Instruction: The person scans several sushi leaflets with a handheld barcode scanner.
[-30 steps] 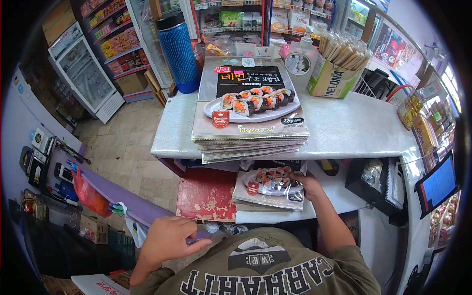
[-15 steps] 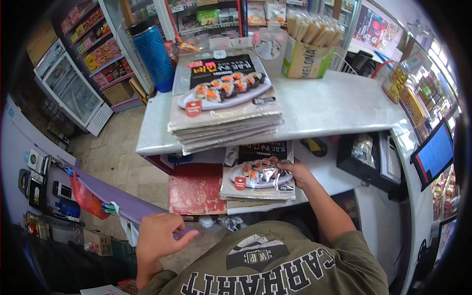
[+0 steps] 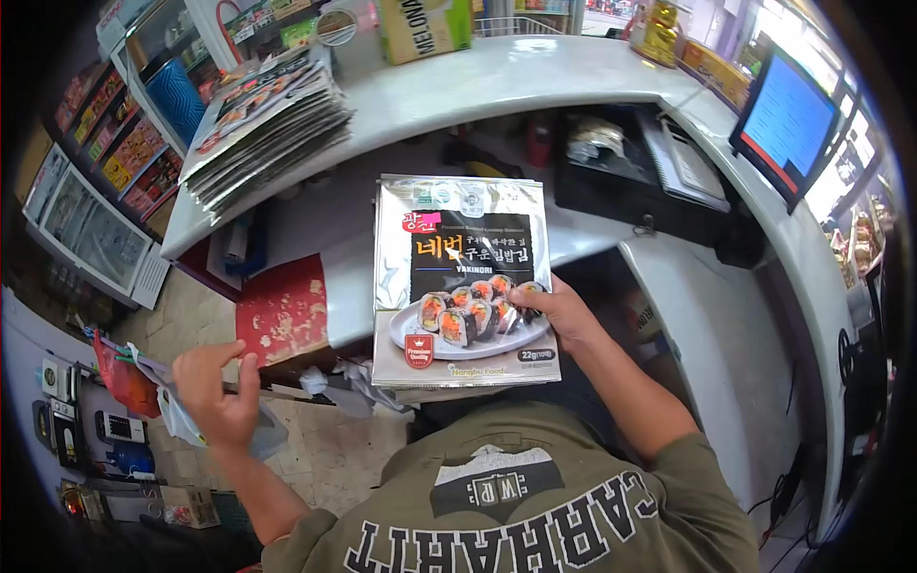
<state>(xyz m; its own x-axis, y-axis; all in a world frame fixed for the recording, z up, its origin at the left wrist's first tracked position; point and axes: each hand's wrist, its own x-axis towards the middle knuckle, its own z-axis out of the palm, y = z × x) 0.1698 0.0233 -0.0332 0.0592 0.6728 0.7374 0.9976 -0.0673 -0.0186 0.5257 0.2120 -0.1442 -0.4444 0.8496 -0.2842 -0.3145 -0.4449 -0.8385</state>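
Note:
A small stack of flat seaweed packs (image 3: 468, 277) is raised in front of my chest, its printed front with sushi rolls facing up. My right hand (image 3: 565, 307) grips the stack at its right edge, thumb on top and the other fingers hidden beneath. Off to the left, apart from the packs, my left hand (image 3: 218, 396) holds nothing; its fingers are loosely bent and the thumb stands away from them. A taller pile of similar packs (image 3: 263, 134) lies on the upper counter at the left.
The white counter (image 3: 535, 72) curves around me, carrying a Melona box (image 3: 427, 29) and a monitor (image 3: 785, 119). Below it are a black cash drawer (image 3: 611, 205) and a red worn panel (image 3: 282, 310). A blue bottle (image 3: 175, 91) stands beyond the tall pile.
My right hand has lifted its packs from the lower shelf toward me. My left hand has moved left. The view has turned right, so the tall pile appears farther left.

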